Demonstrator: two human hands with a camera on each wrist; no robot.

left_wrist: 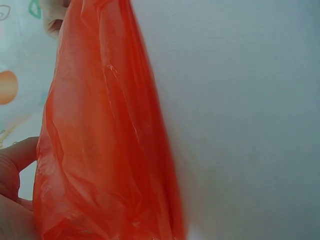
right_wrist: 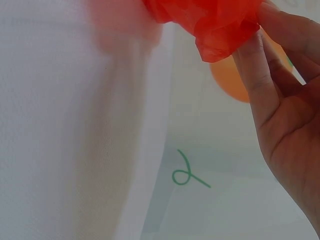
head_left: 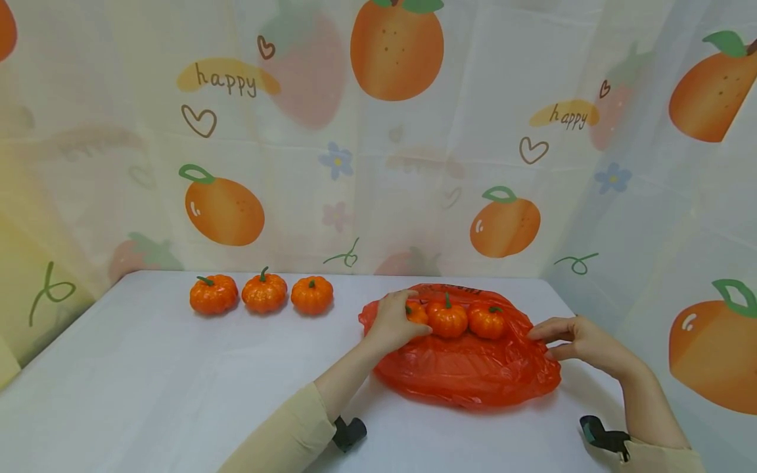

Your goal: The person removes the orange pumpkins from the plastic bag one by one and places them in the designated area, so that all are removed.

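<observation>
A red plastic bag lies spread on the right part of the table, its mouth facing up. Three small orange pumpkins sit in that opening: a left pumpkin, a middle pumpkin and a right pumpkin. My left hand grips the left pumpkin, fingers over its far side and thumb at the near side. In the left wrist view, red plastic hides the pumpkins. With thumb and fingers, my right hand pinches the bag's right edge; the right wrist view shows the plastic between the fingertips.
Another three pumpkins stand in a row at the back left of the white table: one on the left, one in the middle, one on the right. A fruit-printed curtain hangs behind the table.
</observation>
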